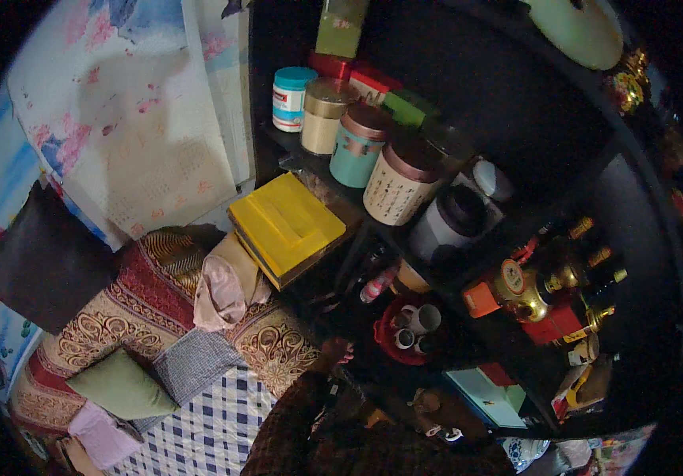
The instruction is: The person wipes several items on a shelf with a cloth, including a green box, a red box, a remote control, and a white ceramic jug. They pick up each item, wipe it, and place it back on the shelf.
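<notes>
My left hand [341,350] is at the end of a dark sleeve, low in the middle, beside the dark shelf unit. Its fingers look curled, but shadow hides whether they hold anything. My right hand cannot be made out for sure; a dim brown shape lies at the lower right of my body. Just right of my left hand, a red tray [382,340] holds several cups [425,319]. Above it are a pink bottle [377,285] and a yellow box [288,223]. Lidded canisters [358,157] stand in a row on the shelf, with a white and teal jar [288,101] at its end.
A sofa with a patterned cover [127,315], a green cushion [122,384] and a checked cloth [201,422] lies at the left. Pink cloth [219,291] hangs by the yellow box. Gold bottles [523,294] and a pale blue open box [487,395] fill the shelves at right.
</notes>
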